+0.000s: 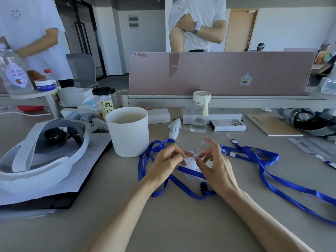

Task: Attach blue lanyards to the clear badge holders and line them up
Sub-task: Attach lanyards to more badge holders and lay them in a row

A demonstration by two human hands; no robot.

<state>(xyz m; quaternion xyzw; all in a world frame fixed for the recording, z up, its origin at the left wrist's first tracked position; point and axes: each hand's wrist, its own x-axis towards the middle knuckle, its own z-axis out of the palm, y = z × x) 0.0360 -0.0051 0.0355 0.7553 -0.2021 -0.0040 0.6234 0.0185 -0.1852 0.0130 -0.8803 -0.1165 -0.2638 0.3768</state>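
Though flat, glossy blue lanyard [190, 172] (clear holder [193, 165])

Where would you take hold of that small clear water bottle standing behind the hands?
Probably around the clear body of the water bottle, below its white lid, coming from the near side. It stands upright, a narrow round cylinder that fingers can wrap, and a white box stands close behind it.

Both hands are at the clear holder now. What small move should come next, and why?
Probably join the blue lanyard to the clear badge holder at its top. The left hand and right hand both pinch the holder above the lanyard, and no fastened link between them is visible yet.
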